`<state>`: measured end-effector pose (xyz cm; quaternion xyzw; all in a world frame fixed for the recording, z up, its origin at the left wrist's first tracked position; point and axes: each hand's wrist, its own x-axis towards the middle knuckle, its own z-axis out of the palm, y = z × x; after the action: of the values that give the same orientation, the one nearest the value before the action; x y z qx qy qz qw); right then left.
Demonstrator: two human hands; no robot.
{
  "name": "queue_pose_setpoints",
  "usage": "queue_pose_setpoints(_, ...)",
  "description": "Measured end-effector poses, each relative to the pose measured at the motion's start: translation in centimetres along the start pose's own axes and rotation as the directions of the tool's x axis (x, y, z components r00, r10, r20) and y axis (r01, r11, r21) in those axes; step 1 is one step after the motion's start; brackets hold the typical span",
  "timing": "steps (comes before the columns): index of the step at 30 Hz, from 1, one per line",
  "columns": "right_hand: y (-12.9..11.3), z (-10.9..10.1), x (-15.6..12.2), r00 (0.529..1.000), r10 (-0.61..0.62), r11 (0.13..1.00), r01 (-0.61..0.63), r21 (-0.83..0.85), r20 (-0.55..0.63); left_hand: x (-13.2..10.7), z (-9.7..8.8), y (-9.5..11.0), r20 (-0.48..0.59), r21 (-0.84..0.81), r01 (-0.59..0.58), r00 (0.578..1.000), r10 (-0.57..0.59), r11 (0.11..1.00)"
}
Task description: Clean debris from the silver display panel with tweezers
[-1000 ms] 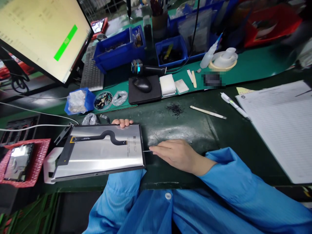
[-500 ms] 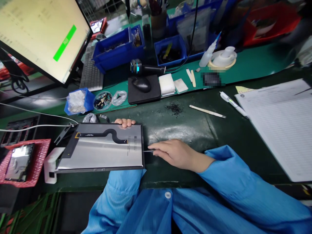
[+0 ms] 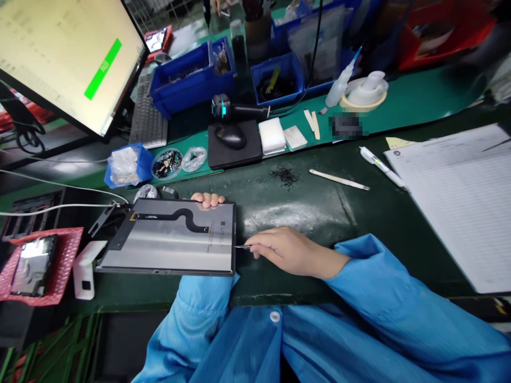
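Note:
A flat display panel [image 3: 171,250], silver back upward, carries a curved black flex cable [image 3: 186,214]. My left hand [image 3: 207,199] grips it from beneath; its fingertips curl over the far edge, while the palm and thumb are hidden under the panel. My right hand [image 3: 285,250] is closed on a thin pointed metal tool [image 3: 241,247], perhaps tweezers. The tool's tip meets the panel's right edge. Beyond the right hand a heap of small black bits [image 3: 285,175] lies on the dark green mat.
A white bracket [image 3: 85,271] and a device on pink bubble wrap [image 3: 64,276] are at left. Farther back are a mouse [image 3: 230,136], a scanner [image 3: 239,110] and blue bins [image 3: 181,80]. A brush-like stick [image 3: 339,180], a pen [image 3: 383,169] and paper sheets [image 3: 459,202] lie right.
The panel has shifted slightly to the right and its angle has altered a little, with my left fingertips moving along. My right index finger is bent more on the metal tool.

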<state>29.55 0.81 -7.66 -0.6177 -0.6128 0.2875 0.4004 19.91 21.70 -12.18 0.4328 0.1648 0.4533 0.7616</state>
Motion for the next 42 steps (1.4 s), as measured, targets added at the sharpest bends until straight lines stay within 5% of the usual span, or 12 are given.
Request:
queue_pose_setpoints(7, -0.3, 0.1, -0.1, 0.986, 0.165, 0.962, -0.162, 0.221, 0.005, -0.5, 0.0, -0.3, 0.026, -0.011, 0.016, 1.000, -0.016, 1.000)
queue_pose_setpoints(13, -0.3, -0.2, 0.0, 0.997, 0.079, 0.992, -0.080, 0.098, 0.013, -0.5, -0.3, -0.7, 0.009, -0.037, 0.039, 0.999, -0.038, 0.999)
queue_pose_setpoints(20, -0.6, -0.3, 0.0, 0.977, 0.215, 0.962, -0.212, 0.172, -0.001, -0.4, 0.0, -1.0, -0.017, -0.066, 0.049, 0.999, -0.050, 0.997)
queue_pose_setpoints(27, -0.5, -0.4, 0.0, 0.997, 0.076, 0.997, -0.076, -0.018, -0.018, -0.5, 0.6, -0.7, 0.059, -0.195, 0.083, 0.996, -0.073, 0.977)
queue_pose_setpoints(33, -0.8, -0.3, -0.1, 0.965, 0.263, 0.949, -0.259, 0.178, 0.000, -0.3, 1.1, -0.7, 0.011, -0.161, 0.058, 0.998, -0.057, 0.985)
queue_pose_setpoints(39, -0.6, -0.3, 0.0, 0.989, 0.141, 0.989, -0.139, 0.058, -0.041, -0.3, 0.5, -0.8, 0.037, -0.130, 0.070, 0.997, -0.066, 0.989)
queue_pose_setpoints(42, -0.6, -0.3, -0.1, 0.982, 0.189, 0.975, -0.187, 0.121, -0.012, -0.3, 0.3, -1.1, 0.069, -0.141, 0.054, 0.997, -0.045, 0.988)
